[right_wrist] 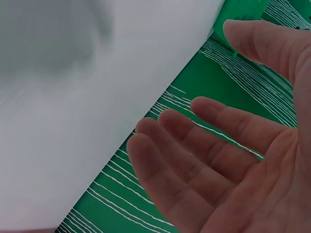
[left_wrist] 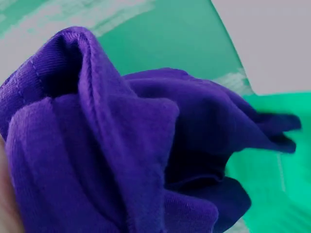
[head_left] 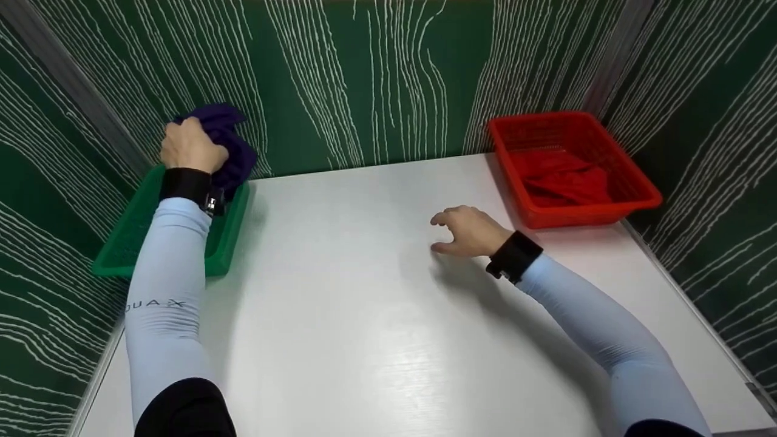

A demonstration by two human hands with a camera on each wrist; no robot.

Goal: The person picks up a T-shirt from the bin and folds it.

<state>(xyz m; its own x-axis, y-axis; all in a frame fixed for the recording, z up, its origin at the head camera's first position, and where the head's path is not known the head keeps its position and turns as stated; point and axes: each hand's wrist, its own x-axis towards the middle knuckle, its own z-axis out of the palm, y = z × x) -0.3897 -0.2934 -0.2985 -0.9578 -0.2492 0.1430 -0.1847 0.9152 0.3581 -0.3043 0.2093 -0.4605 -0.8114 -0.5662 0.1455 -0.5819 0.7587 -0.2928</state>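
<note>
A bunched purple cloth (head_left: 234,149) is gripped by my left hand (head_left: 191,145) above the far end of the green basket (head_left: 227,243). In the left wrist view the purple cloth (left_wrist: 97,145) hangs in folds, with a stitched hem at its top; only a sliver of the hand shows at the left edge. My right hand (head_left: 473,232) is over the white table, left of the red basket (head_left: 576,212), holding nothing. The right wrist view shows that right hand (right_wrist: 233,160) with fingers loosely extended and the thumb apart. Red cloth (head_left: 564,176) lies inside the red basket.
The white table (head_left: 340,291) stretches between the two baskets. Green panels with white wavy lines (head_left: 388,79) stand behind it and along both sides. Grey metal posts (head_left: 619,54) rise at the back corners.
</note>
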